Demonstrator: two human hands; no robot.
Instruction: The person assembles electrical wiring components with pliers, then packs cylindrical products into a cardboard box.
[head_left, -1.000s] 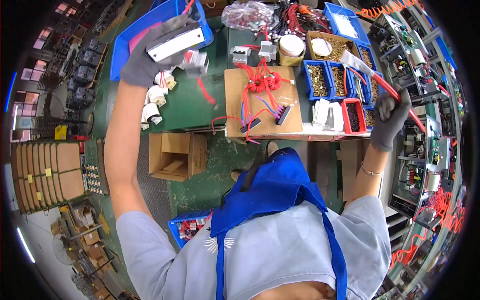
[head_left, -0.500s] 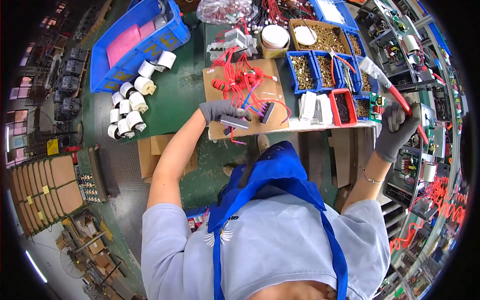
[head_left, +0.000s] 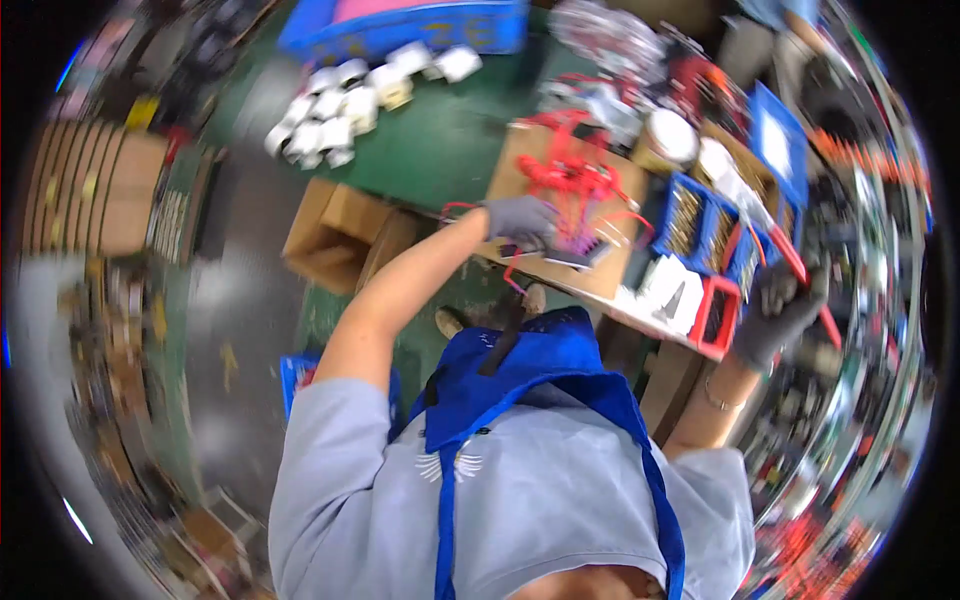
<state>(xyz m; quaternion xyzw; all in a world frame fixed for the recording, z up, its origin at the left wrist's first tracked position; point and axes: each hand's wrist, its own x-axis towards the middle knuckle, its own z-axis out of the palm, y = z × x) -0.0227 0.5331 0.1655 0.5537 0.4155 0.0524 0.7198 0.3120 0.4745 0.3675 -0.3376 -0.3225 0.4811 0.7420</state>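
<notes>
My left hand [head_left: 522,222], in a grey glove, is at the near edge of a cardboard sheet [head_left: 508,172]. Its fingers are curled on a dark terminal block [head_left: 522,249], partly hidden under the hand. Beside it, a second dark block [head_left: 578,260] has purple wires running into it. A bundle of coiled red wires [head_left: 570,178] lies on the cardboard beyond. Off to the right, my gloved right hand [head_left: 780,312] is closed round the red handle of a long hand tool [head_left: 789,254]; its pale head points up and left. Motion blur hides finger detail.
Blue bins [head_left: 683,215] of small brass-coloured parts and a red tray [head_left: 714,312] stand on the right. White cylinders [head_left: 335,108] cluster at left beside a large blue crate [head_left: 400,32]. An open carton [head_left: 330,245] sits below the bench. Another person [head_left: 765,45] is at far right.
The whole view has swung, so the bench appears shifted right and tilted. My left hand stays by the dark blocks, and my right hand keeps its hold on the red-handled tool.
</notes>
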